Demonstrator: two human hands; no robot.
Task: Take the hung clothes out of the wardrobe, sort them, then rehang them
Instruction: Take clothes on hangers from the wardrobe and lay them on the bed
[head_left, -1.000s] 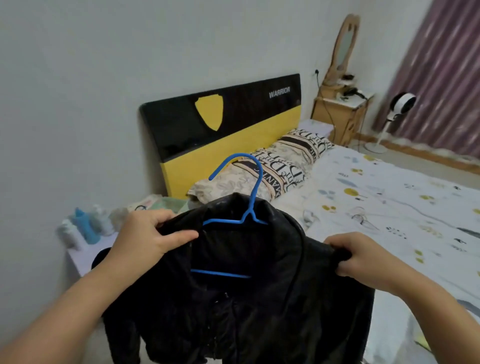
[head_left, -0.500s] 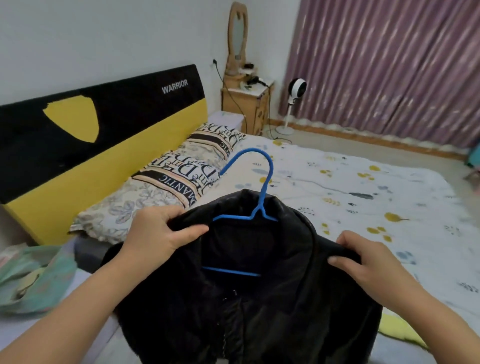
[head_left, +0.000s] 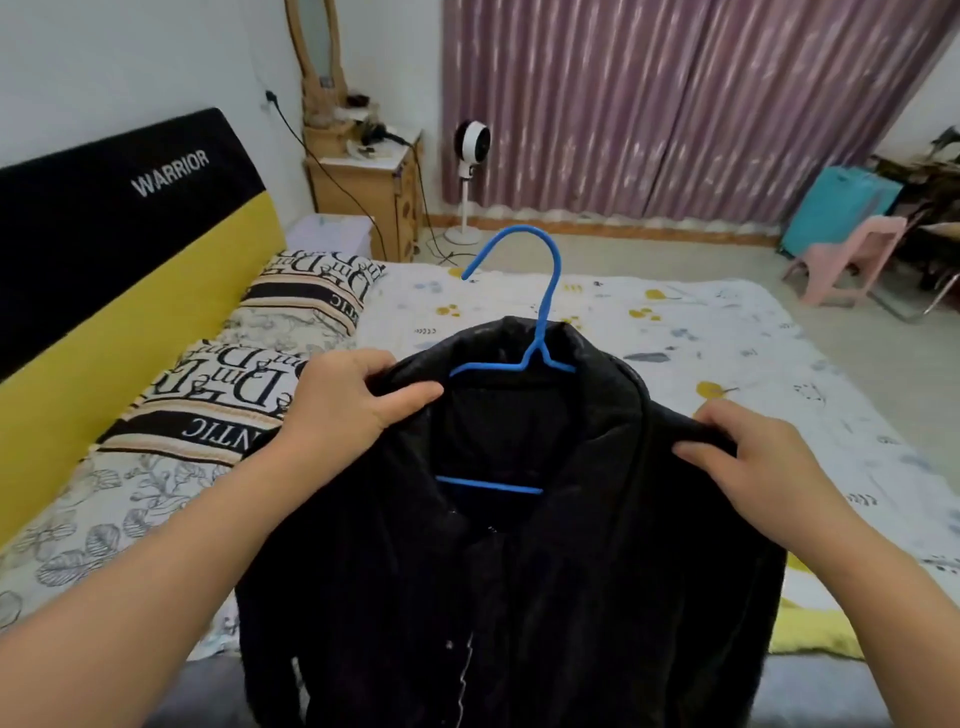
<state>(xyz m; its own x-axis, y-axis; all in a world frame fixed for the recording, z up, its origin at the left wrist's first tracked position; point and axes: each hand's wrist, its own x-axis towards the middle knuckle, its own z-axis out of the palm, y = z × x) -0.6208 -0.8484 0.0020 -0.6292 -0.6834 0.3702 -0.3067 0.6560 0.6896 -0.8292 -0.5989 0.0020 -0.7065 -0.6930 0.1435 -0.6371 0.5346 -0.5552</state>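
Observation:
A black jacket (head_left: 519, 571) hangs on a blue hanger (head_left: 540, 332) in front of me, held up over the bed. My left hand (head_left: 348, 400) grips the jacket's left shoulder near the collar, thumb on the front. My right hand (head_left: 753, 462) grips the right shoulder, fingers curled over the edge. The hanger's hook sticks up above the collar, and its lower bar shows inside the open neck. The wardrobe is out of view.
The bed (head_left: 675, 332) with a patterned sheet lies ahead, pillows (head_left: 260, 364) and a black-yellow headboard (head_left: 104, 249) at left. Beyond it stand a wooden nightstand (head_left: 363, 187), a white fan (head_left: 470, 156), purple curtains (head_left: 675, 104), a pink chair (head_left: 852, 260) and a teal suitcase (head_left: 836, 208).
My view has swung right, from the headboard wall toward the curtains and the bed's far side. Both hands keep the same hold on the jacket, carried along over the bed.

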